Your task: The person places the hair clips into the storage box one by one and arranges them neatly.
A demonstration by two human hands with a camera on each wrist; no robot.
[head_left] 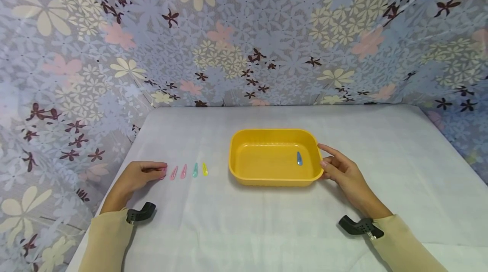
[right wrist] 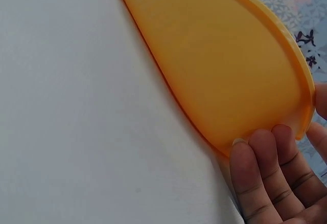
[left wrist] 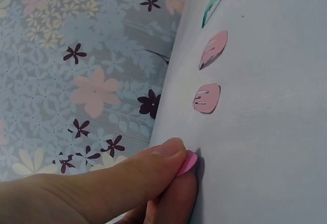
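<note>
My left hand (head_left: 139,174) pinches a pink hair clip (left wrist: 189,162) between thumb and forefinger, low over the white cloth. Beside it lie two more pink hair clips, one nearer (head_left: 173,173) and one farther right (head_left: 184,171), then a teal hair clip (head_left: 195,170) and a yellow hair clip (head_left: 205,169), in a row. A yellow plastic tub (head_left: 267,182) stands to the right, with a blue hair clip (head_left: 299,158) lying inside. At the tub's right end, my right hand (head_left: 345,174) holds the rim with thumb and forefinger; the other fingers (right wrist: 248,168) bend against the outer wall.
White cloth (head_left: 213,229) covers the table. Flower-patterned fabric (head_left: 244,43) rises behind it and along the left side. A black wrist mount sits on the left sleeve (head_left: 141,212) and another on the right sleeve (head_left: 360,226).
</note>
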